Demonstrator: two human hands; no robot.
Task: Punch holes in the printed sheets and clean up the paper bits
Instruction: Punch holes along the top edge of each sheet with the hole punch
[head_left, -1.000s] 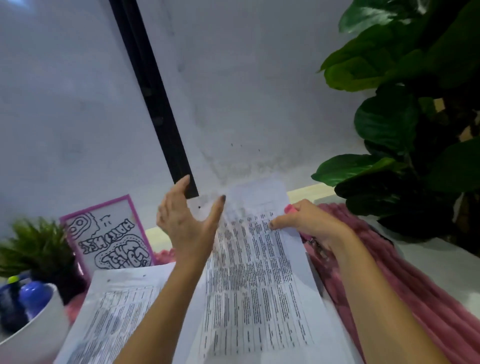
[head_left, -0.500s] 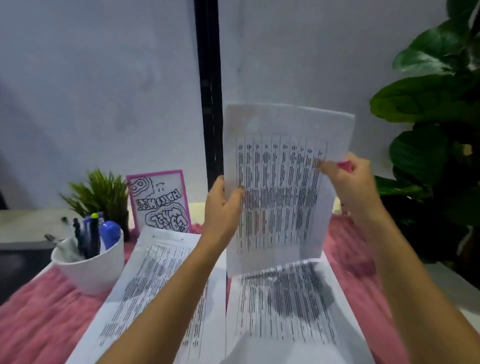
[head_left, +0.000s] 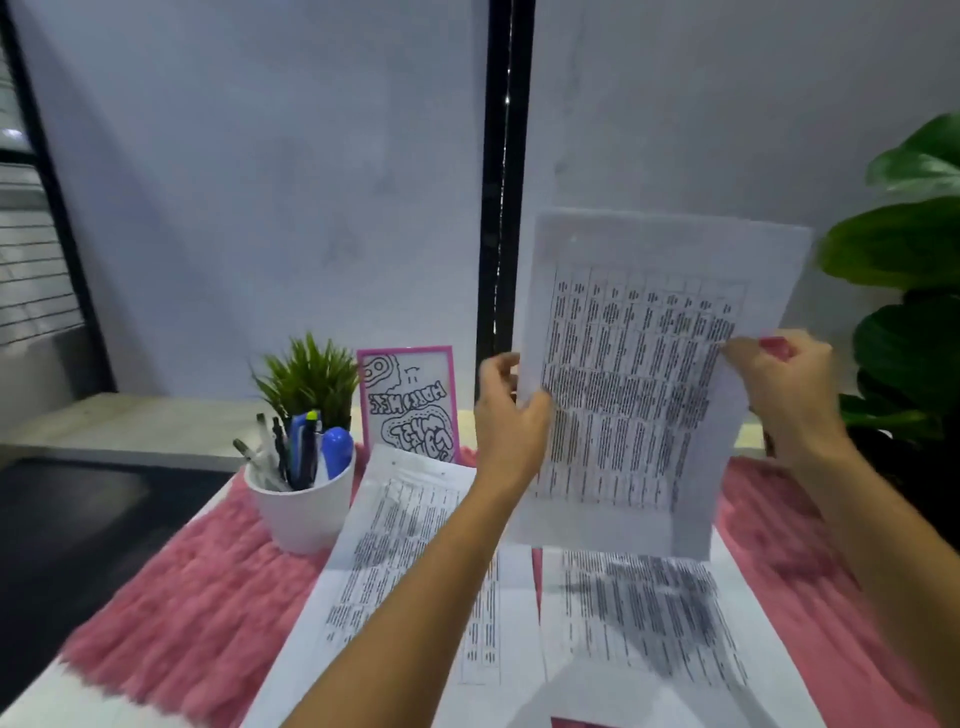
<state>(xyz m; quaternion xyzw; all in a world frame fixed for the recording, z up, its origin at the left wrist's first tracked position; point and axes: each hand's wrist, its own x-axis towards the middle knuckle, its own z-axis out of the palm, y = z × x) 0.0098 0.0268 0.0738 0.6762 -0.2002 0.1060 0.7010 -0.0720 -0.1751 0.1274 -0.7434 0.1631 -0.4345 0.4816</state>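
Both hands are holding one printed sheet (head_left: 639, 384) upright above the table, seen from the head camera. On its left edge the left hand (head_left: 506, 410) is pinching it between thumb and fingers. The right hand (head_left: 784, 395) is gripping the right edge, with something pink (head_left: 774, 345) showing at its fingers, too blurred to name. Dense columns of small black text in a grid are filling the white page inside blank margins. Below, two more printed pages, a left page (head_left: 410, 545) and a right page (head_left: 639, 613), are lying flat side by side on a fluffy pink mat (head_left: 197, 587). A white cup (head_left: 301, 509) of pens is standing just left of them.
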